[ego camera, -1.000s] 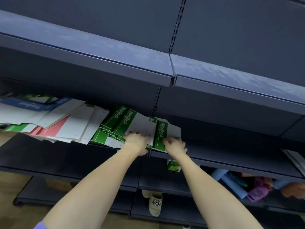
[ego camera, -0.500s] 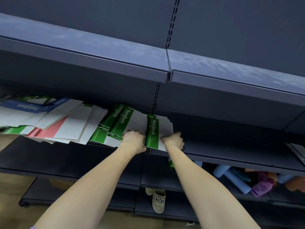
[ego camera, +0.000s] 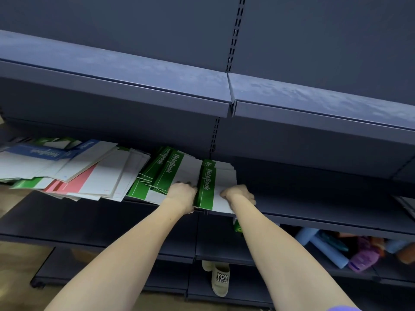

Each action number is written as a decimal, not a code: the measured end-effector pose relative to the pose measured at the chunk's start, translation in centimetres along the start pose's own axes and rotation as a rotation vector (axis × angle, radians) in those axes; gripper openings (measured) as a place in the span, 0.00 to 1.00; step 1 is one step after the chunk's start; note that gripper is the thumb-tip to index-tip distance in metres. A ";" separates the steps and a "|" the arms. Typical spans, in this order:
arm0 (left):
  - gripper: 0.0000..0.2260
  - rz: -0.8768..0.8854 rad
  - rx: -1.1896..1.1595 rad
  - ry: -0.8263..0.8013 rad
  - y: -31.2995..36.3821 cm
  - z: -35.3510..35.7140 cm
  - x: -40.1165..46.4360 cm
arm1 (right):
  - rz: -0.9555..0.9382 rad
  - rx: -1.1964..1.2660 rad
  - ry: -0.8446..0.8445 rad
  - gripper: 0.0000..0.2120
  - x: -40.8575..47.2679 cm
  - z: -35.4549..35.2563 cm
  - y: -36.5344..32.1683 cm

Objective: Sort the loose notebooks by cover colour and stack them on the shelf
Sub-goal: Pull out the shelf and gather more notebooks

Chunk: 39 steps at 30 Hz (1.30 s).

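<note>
Head view: dark blue metal shelf [ego camera: 325, 218], green notebooks [ego camera: 205, 187] on it.

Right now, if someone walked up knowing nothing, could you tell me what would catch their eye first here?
First, the two bare hands at the middle shelf: the left hand and right hand grip a stack of green notebooks at the shelf edge. Left of it sprawls a loose pile of blue, pink and green notebooks. Low down, a beige shoe sits on a bottom shelf.
</note>
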<state>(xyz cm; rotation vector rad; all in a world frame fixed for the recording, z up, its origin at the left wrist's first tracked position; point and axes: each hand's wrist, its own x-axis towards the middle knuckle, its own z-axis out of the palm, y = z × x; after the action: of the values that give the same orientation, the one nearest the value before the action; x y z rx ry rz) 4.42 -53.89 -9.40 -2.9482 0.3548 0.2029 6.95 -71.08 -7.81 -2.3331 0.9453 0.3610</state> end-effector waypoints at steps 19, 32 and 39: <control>0.28 -0.078 -0.055 0.059 1.4 0.1 -2.3 | -0.106 0.384 -0.202 0.20 -2.2 -2.2 0.6; 0.25 -0.118 0.035 0.054 3.2 0.6 -3.0 | 0.050 0.589 -0.126 0.29 -2.5 -3.5 9.4; 0.26 0.073 0.045 0.169 4.1 1.3 -3.9 | 0.007 0.753 -0.204 0.29 -2.8 -1.7 10.9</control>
<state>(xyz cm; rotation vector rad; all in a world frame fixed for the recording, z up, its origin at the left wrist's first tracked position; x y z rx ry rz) -0.50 -56.74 -10.71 -2.9173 0.4831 -0.0450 -2.66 -76.82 -9.82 -1.5757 0.8059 0.1905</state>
